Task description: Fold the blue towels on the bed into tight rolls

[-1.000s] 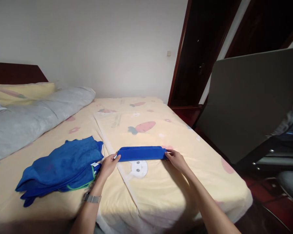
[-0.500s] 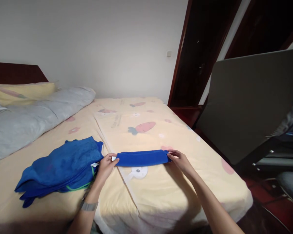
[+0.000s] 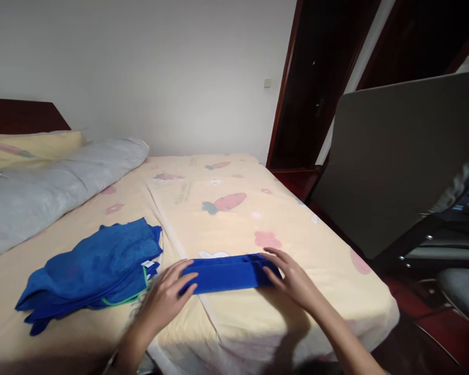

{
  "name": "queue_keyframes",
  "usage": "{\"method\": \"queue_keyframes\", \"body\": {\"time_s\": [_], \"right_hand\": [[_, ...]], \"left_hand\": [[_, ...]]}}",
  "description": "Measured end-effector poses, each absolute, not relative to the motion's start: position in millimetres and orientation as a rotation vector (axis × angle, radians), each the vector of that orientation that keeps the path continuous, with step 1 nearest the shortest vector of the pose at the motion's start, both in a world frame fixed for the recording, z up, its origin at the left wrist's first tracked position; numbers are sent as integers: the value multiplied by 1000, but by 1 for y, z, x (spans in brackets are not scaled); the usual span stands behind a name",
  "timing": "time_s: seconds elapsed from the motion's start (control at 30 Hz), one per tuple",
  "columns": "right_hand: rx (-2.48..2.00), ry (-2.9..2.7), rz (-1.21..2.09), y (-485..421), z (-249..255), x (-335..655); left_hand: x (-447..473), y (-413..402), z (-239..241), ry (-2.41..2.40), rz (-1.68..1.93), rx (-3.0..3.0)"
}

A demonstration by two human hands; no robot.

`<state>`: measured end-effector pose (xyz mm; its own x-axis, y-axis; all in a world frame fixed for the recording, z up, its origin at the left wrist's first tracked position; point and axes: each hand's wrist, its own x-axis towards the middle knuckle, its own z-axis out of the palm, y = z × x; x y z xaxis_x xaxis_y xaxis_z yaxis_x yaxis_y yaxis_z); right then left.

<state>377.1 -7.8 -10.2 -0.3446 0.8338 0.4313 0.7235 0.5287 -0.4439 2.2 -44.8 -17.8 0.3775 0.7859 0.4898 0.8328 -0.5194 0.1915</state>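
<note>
A blue towel (image 3: 226, 276), folded into a long flat strip, lies on the bedsheet in front of me. My left hand (image 3: 171, 292) is at its left end, fingers apart and resting over the cloth. At the opposite end, my right hand (image 3: 291, 276) has its thumb and fingers spread, the tips touching or just above the towel. Neither hand grips it. Left of my left hand is a pile of blue towels (image 3: 97, 260), with a white tag and green edging showing on its right side.
The bed (image 3: 234, 234) has a pale yellow sheet printed with carrots and flowers. A grey rolled quilt (image 3: 62, 182) and a yellow pillow (image 3: 35, 148) lie at the left. Beyond the bed's right edge stand a dark grey panel (image 3: 398, 156) and a chair (image 3: 463, 291).
Both hands have loosened from the strip's ends and spread their fingers. The folded towel has come lower, closer to me, and now lies flat on the sheet.
</note>
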Motion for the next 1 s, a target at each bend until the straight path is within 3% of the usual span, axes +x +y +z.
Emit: {"method": "queue_keyframes", "body": {"time_s": [0.17, 0.43, 0.77, 1.0], "right_hand": [[-852, -2532, 173, -15, -25, 311], [-947, -2547, 117, 2, -44, 332], [-1166, -2432, 350, -3, -35, 396], [-1251, -2293, 649, 10, -6, 390]], "left_hand": [[44, -33, -25, -1189, -579, -2790], [19, -19, -46, -1235, -580, -2829], [-16, -31, -35, -1494, -718, -2881], [-9, -22, -11, -1987, -954, -2857]]}}
